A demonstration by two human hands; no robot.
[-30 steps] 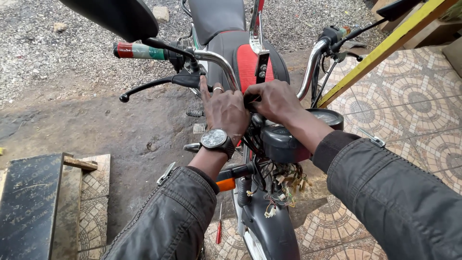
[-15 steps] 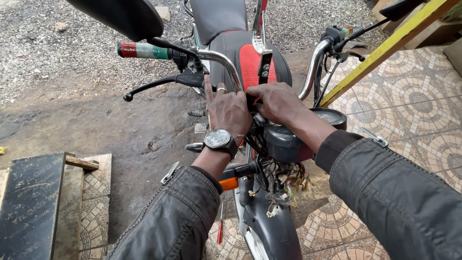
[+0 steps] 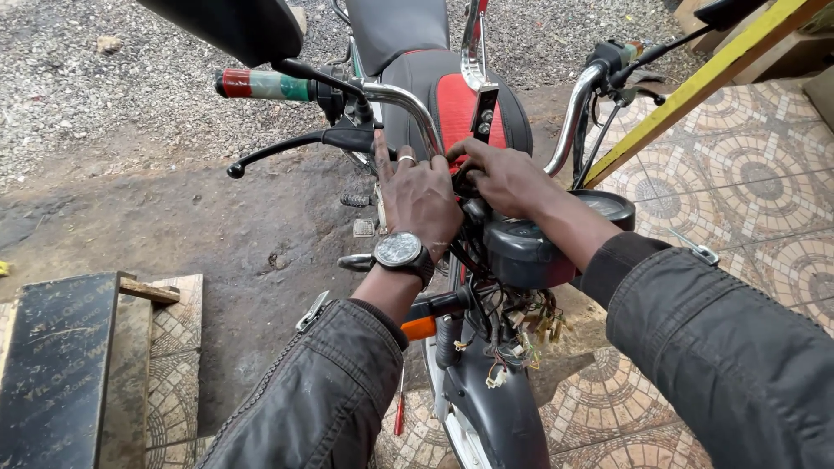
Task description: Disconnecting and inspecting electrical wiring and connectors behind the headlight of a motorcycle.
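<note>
Daylight falls on gravel (image 3: pixel 104 78), bare dirt (image 3: pixel 200 226) and patterned paving tiles (image 3: pixel 764 174), beside a dark board (image 3: pixel 52 365).

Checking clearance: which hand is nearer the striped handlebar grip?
Left. The left hand lies at the middle of the handlebar, on the same side as the striped handlebar grip; the right hand sits farther over, beside the speedometer.

Handlebar (image 3: pixel 408 100) + brake lever (image 3: pixel 278 149) crowd left hand (image 3: pixel 421 195); loose wires (image 3: pixel 512 334) clutter below gauge (image 3: pixel 530 247); yellow beam (image 3: pixel 695 82) blocks right; open ground left.
</note>
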